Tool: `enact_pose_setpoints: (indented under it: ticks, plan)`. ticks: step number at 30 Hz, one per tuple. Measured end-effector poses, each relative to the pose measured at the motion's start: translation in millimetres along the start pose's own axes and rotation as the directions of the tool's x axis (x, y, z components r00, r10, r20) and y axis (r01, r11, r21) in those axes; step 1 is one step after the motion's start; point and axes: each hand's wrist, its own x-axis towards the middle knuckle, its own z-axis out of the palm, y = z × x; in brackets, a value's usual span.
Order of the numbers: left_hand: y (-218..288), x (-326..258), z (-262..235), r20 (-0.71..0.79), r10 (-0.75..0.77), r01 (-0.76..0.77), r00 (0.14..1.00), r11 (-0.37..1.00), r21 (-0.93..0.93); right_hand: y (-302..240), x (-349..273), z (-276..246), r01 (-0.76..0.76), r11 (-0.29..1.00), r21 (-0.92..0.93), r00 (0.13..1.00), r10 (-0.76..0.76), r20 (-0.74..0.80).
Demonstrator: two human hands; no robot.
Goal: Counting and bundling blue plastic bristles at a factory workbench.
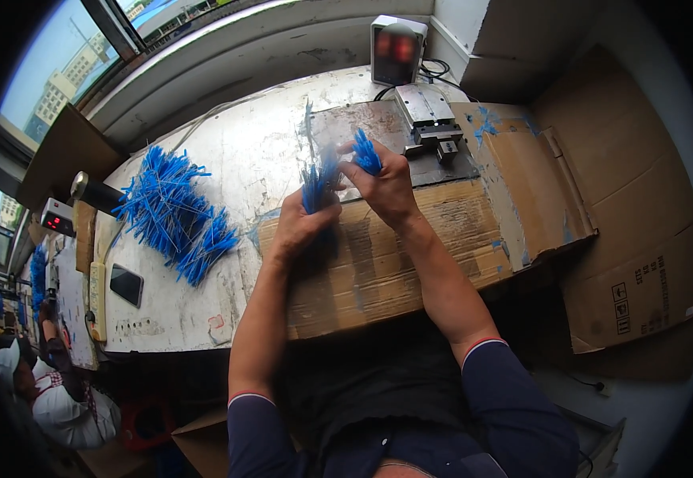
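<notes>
My left hand (297, 227) is closed round a bundle of thin blue strands (313, 191) with pale, hair-thin ends, held upright and partly smeared by motion. Close beside it, my right hand (391, 191) grips a smaller bundle of the same blue strands (366, 154), which pokes up above the fist. The right thumb and fingertips reach toward the top of the left bundle; whether they touch it I cannot tell. Both hands are above a flat cardboard sheet (410, 263) on the worktable. To the left lies a large loose heap of blue strands (163, 207).
A metal block fixture (426, 111) stands at the back right, near a box with a red display (398, 52). A phone (127, 284) and a power strip (96, 303) lie left. Cardboard boxes (633, 239) flank the right. Another person (68, 398) sits at far left.
</notes>
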Motion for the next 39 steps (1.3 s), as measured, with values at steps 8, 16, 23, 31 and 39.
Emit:
enact_pose_setpoints:
  ticks: [8,16,23,31,39]
  plan:
    - [4,1,-3,0.039,-0.020,0.023,0.999,0.998,-0.052,14,9,-10,0.437,0.864,-0.249,0.900,-0.416,0.131]
    - [5,2,-1,0.030,-0.015,0.017,0.999,0.998,-0.065,14,6,-9,0.335,0.935,-0.121,0.941,-0.324,0.102]
    - [7,0,-1,-0.003,-0.046,0.045,0.999,0.998,-0.046,5,-4,7,0.102,0.989,0.111,0.994,-0.105,0.022]
    - [5,-2,4,-0.028,0.001,-0.001,1.000,1.000,-0.007,9,2,-2,-0.117,0.953,0.280,0.988,0.083,0.130]
    - [6,-1,1,-0.007,0.008,-0.008,1.000,1.000,0.020,6,2,-6,-0.183,0.895,0.407,0.976,0.116,0.184]
